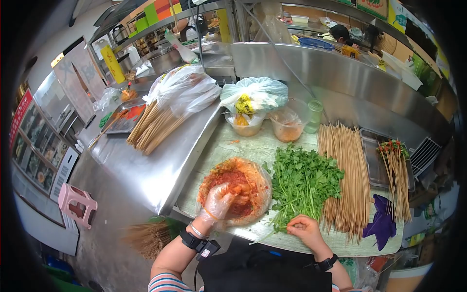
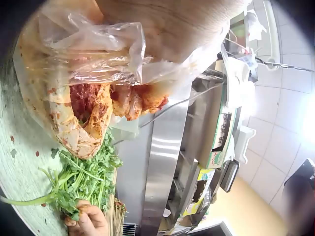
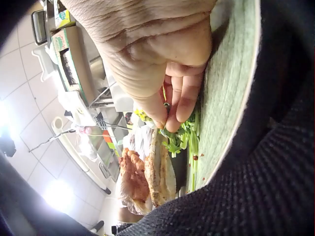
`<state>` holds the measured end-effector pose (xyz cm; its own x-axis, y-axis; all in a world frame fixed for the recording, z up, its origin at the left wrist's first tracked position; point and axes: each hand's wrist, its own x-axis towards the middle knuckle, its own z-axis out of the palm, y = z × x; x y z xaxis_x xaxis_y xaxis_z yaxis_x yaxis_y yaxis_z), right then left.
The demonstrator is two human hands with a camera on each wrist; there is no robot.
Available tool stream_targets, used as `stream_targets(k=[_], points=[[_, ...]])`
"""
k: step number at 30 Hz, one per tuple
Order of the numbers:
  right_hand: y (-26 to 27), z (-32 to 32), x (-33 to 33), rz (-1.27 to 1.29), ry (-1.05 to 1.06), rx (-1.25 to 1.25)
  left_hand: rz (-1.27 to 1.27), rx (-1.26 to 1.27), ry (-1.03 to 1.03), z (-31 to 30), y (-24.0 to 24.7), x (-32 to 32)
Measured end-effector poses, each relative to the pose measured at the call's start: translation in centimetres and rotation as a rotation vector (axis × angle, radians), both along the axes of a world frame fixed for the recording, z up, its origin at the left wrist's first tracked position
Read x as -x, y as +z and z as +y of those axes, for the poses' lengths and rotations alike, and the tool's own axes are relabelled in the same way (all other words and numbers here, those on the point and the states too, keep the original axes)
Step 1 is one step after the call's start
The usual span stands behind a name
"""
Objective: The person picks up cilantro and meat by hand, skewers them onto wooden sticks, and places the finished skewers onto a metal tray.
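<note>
My left hand (image 1: 217, 203), in a clear plastic glove with an orange band at the wrist, is over a plastic-lined bowl (image 1: 264, 207) of red-sauced meat (image 1: 221, 182). Its fingers are coated in red-orange sauce; I cannot tell whether a piece of meat is held among them. My bare right hand (image 1: 309, 234) pinches a cilantro sprig (image 3: 171, 142) between thumb and fingertips at the near end of the cilantro pile (image 1: 306, 173). In the left wrist view, a leafy bit shows at the right hand's (image 2: 88, 221) fingertips.
Bare bamboo skewers (image 1: 346, 170) lie right of the cilantro. Beyond them are a metal tray (image 1: 372, 151), skewers with red and green food (image 1: 396, 170) and a purple cloth (image 1: 381, 225). A plastic tub (image 1: 289, 130) and green bottle (image 1: 314, 117) stand behind; bagged skewers (image 1: 158, 124) lie at left.
</note>
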<state>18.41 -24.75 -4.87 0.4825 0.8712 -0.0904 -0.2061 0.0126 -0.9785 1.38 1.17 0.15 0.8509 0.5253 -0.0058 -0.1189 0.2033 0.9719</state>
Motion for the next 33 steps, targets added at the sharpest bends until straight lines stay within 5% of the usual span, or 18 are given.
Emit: stream_targets(k=[5,8,13,15,17,22,33], points=[[-0.6,-0.2,0.0,0.020,0.001,0.046,0.062,0.008,0.081,-0.7,1.0,-0.1],[-0.5,-0.3,0.0,0.009,0.017,0.063,-0.017,-0.687,0.125,-0.3,1.5,-0.4],[2.7,-0.3,0.3,-0.126,0.052,0.018,-0.009,-0.781,0.273,-0.7,1.5,-1.1],[5.1,0.2,-0.4,-0.226,0.060,-0.015,0.146,-0.472,0.260,-1.5,1.5,-0.8],[7.3,1.0,-1.2,-0.273,0.065,-0.019,0.023,-0.096,0.278,-2.6,0.9,-1.3],[11.3,5.1,-0.8,-0.517,0.192,-0.178,-0.082,0.370,0.124,-3.5,-1.4,-1.3],[9.2,9.8,1.0,-0.751,0.048,-0.293,-0.005,0.232,-0.011,-5.3,2.1,-0.4]])
